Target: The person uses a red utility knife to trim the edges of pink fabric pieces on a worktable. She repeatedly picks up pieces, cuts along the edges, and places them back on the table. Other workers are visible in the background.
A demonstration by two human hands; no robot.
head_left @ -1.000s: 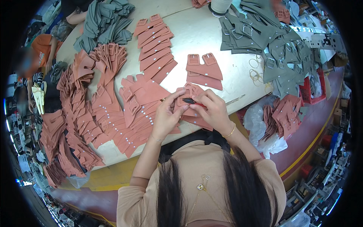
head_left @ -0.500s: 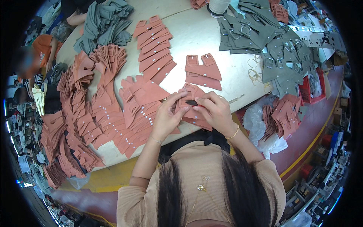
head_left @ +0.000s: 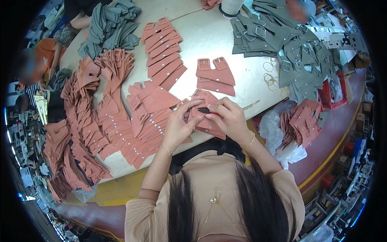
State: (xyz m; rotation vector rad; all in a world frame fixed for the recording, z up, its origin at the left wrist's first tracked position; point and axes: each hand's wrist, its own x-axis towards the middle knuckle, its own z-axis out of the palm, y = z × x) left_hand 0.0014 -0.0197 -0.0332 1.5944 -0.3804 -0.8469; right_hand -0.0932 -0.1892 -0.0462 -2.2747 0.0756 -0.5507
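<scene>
Near the table's front edge, a salmon-coloured leather piece with a covered buckle (head_left: 205, 96) lies under both hands. My left hand (head_left: 179, 123) is closed on its left side, fingers over the top and thumb on the near side. In my right hand (head_left: 230, 119) is a pair of thread snips (head_left: 204, 110) with black blades and a bit of red handle showing. The blades point left, close over the buckle piece beside my left fingertips. What lies right at the blade tips is too small to make out. Just beyond, two salmon buckle pieces (head_left: 215, 76) overlap.
Overlapping salmon pieces (head_left: 165, 52) run in a row beyond my left hand, with larger heaps (head_left: 86, 117) further left. Dark green buckle pieces (head_left: 266, 34) pile up at the far right, near rubber bands (head_left: 271, 76) and a white spool (head_left: 232, 7). Co-workers stand across the table.
My hands stay almost in place over the buckle piece. The snips' blades have shifted very slightly, and a buckle edge shows more beside my left fingers.
</scene>
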